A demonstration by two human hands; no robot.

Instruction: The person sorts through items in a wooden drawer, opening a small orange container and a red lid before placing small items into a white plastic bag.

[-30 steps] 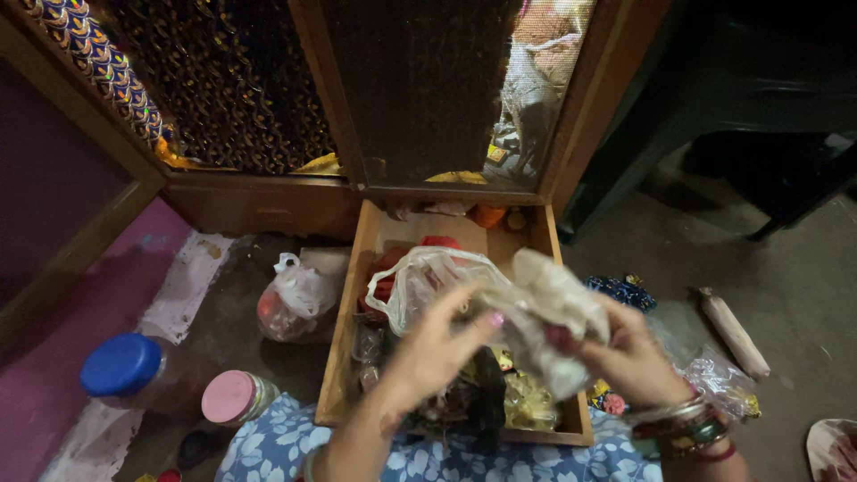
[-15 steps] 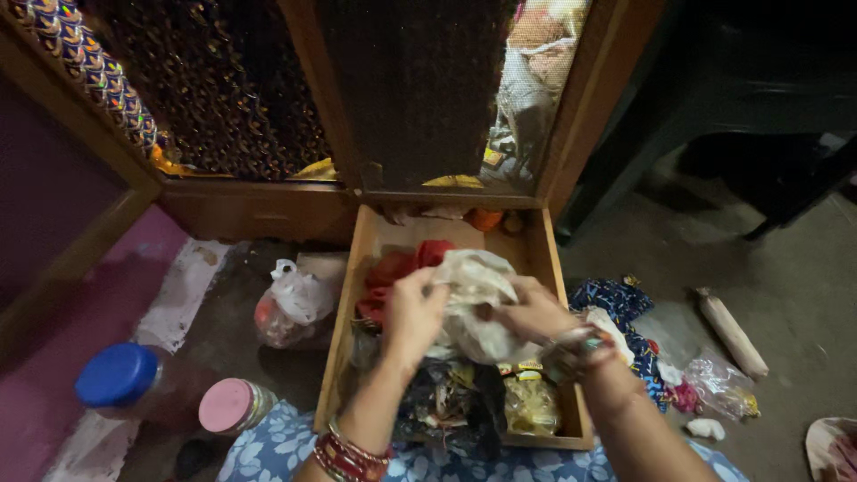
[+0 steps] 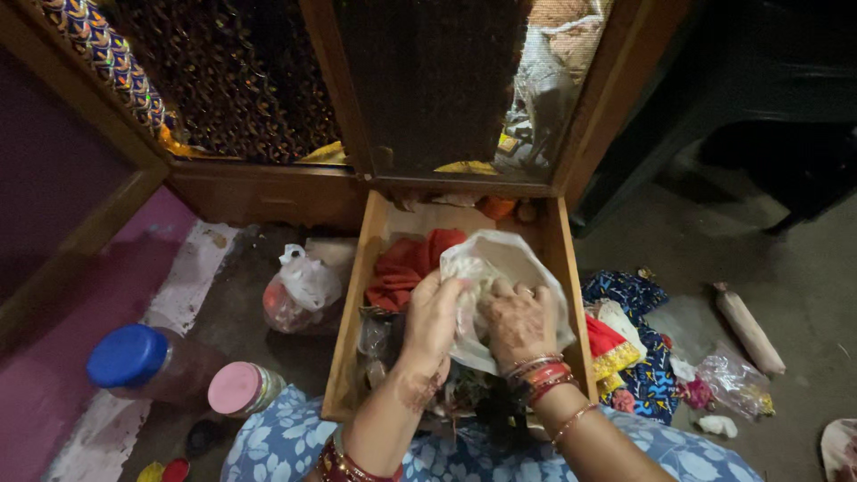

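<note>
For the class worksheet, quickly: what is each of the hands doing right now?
Left hand: closed on the whitish plastic bag over the wooden drawer.
Right hand: pressed on the same bag, fingers curled around it.

You are pressing a whitish translucent plastic bag (image 3: 513,268) beside a red cloth (image 3: 406,265) in a tan wooden drawer (image 3: 350,348). You are wearing red bangles (image 3: 540,373), and a blue-lidded jar (image 3: 129,357) is sitting beside a pink-lidded jar (image 3: 237,389)

Both forearms reach fwd & down, wrists w/ bangles, left hand (image 3: 435,314) curled w/ fingers bent inward, right hand (image 3: 516,323) palm-down beside it, fingers folded under, knuckles up, hands nearly touching.
</note>
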